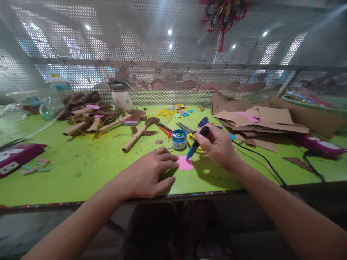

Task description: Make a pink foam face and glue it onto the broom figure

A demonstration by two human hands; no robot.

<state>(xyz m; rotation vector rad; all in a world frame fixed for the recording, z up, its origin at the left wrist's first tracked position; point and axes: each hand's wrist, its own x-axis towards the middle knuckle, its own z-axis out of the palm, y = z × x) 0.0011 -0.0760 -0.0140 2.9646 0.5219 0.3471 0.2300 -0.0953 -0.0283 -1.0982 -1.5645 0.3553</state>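
A small pink piece of paper (185, 164) with cut corners lies flat on the green table (89, 180). My left hand (155, 173) rests on the table with its fingers spread, fingertips at the paper's left edge. In my right hand (218, 146) is a thick black-and-blue marker pen (194, 145), tilted, its blue tip down at the paper's upper right part. Just behind the paper stands an open, blue-smeared jar (179, 139). Scissors with yellow handles (192, 139) lie beside the jar, partly behind my right hand. An orange-handled cutter (165, 129) lies left of them.
Rolled brown paper pieces (93, 123) with yellow strings cover the left back, near a pale bottle (121, 95). Brown paper sheets (260, 119) are stacked at the right. A black cable (260, 156) runs across the right side. Purple power strips (20, 157) lie at both sides.
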